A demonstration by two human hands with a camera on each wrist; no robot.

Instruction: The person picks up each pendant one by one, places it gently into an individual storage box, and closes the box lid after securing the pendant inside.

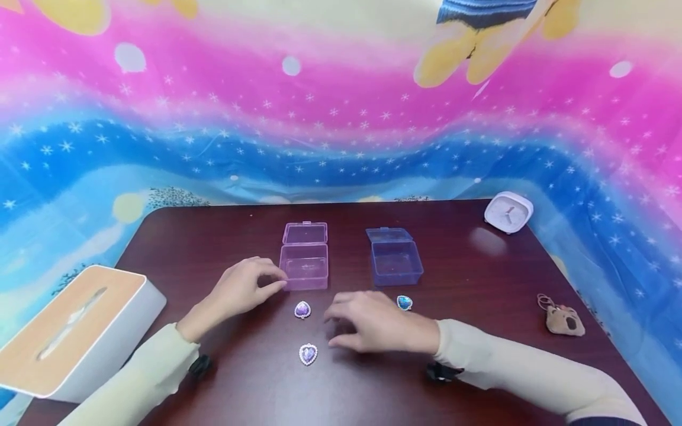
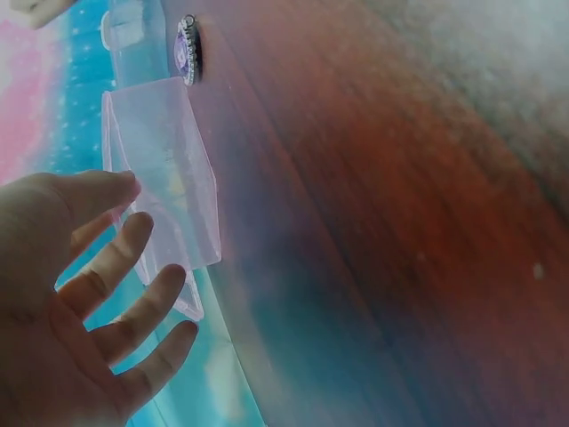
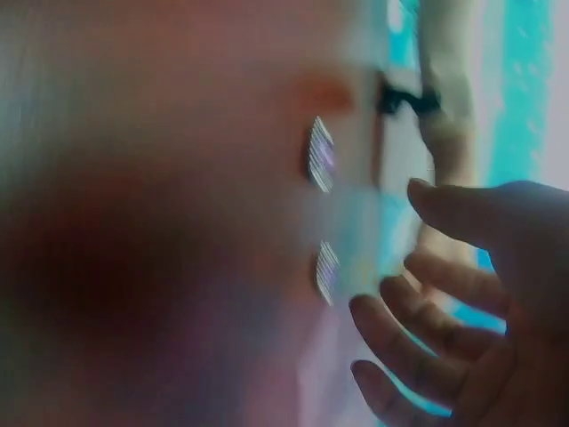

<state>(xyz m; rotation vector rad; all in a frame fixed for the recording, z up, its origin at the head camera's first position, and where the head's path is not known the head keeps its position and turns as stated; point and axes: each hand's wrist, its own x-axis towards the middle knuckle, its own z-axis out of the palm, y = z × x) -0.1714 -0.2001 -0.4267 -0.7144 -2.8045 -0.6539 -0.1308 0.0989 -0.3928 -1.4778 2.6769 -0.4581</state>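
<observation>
At the left front corner of a pink clear plastic box (image 1: 304,284), lid swung back, my left hand (image 1: 242,287) has its fingertips; the left wrist view shows its fingers loosely spread beside the wall. My right hand (image 1: 367,322) hovers over the table with fingers relaxed and nothing in them. Just left of it lie two purple heart-shaped gems with pale rims, one upper gem (image 1: 302,310) and one lower gem (image 1: 308,354). A blue heart-shaped gem (image 1: 405,303) sits behind the right wrist, in front of a blue clear plastic box (image 1: 396,278) with its lid raised.
A white tissue box (image 1: 114,331) with a wood-coloured top stands at the left edge of the dark table (image 1: 245,384). At the back right is a white clock (image 1: 508,213). A small brown plush pouch (image 1: 565,320) lies near the right edge. Patterned cloth hangs behind.
</observation>
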